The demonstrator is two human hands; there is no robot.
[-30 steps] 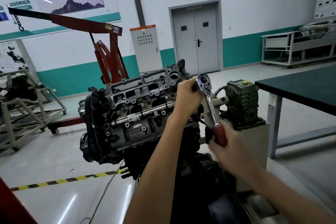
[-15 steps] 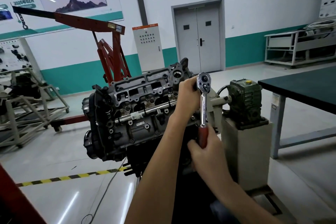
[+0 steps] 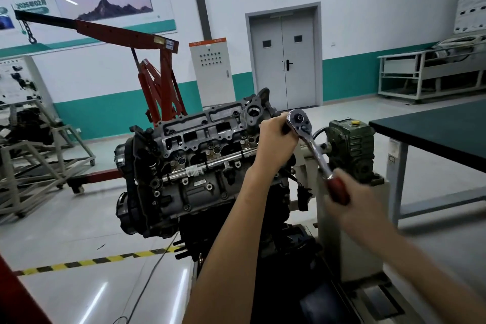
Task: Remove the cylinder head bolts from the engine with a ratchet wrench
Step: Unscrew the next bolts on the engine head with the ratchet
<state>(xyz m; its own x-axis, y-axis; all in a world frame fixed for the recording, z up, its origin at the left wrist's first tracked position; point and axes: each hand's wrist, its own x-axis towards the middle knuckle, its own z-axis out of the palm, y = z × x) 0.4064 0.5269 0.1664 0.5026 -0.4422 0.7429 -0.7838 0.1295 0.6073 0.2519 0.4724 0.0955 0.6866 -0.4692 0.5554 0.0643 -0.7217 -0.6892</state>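
The engine (image 3: 189,181) sits tilted on its stand, the grey cylinder head (image 3: 207,134) facing me. A chrome ratchet wrench (image 3: 310,144) with a red handle stands at the head's right end. My left hand (image 3: 276,142) is wrapped around the part just under the ratchet's round head, hiding the socket and the bolt. My right hand (image 3: 352,202), blurred, grips the red handle, which slants down to the right.
A green gearbox (image 3: 349,147) on the beige stand column (image 3: 349,239) is just right of the wrench. A dark-topped table (image 3: 434,129) stands at the right. A red engine crane (image 3: 157,81) is behind the engine. Yellow-black tape (image 3: 100,260) crosses the floor.
The handle swung from slanting right to straight down, and now back to the right with my right hand. My left hand stayed at the ratchet head.
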